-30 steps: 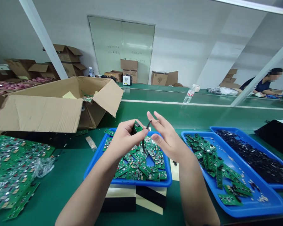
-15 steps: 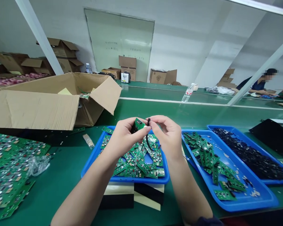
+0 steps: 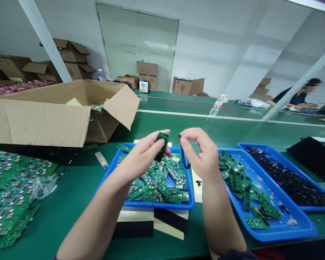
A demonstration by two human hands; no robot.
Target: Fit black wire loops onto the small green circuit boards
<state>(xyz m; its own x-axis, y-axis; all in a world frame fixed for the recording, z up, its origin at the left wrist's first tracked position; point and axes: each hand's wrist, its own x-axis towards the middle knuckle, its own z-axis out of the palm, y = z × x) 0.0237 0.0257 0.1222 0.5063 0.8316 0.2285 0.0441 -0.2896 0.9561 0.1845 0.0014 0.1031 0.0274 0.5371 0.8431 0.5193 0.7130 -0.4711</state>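
Above the middle tray [image 3: 162, 206], the left hand [image 3: 146, 152] had its fingers around a circuit board [image 3: 166, 137]; the right hand [image 3: 203, 156] pinched a black strip [image 3: 182, 153], apart from it; more boards [image 3: 157, 187] lay inside

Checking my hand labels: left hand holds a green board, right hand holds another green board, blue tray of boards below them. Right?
Not quite: the head view shows the right hand holding a black strip, not another board. The rest stands: left hand holds a green board, blue tray of boards below them.
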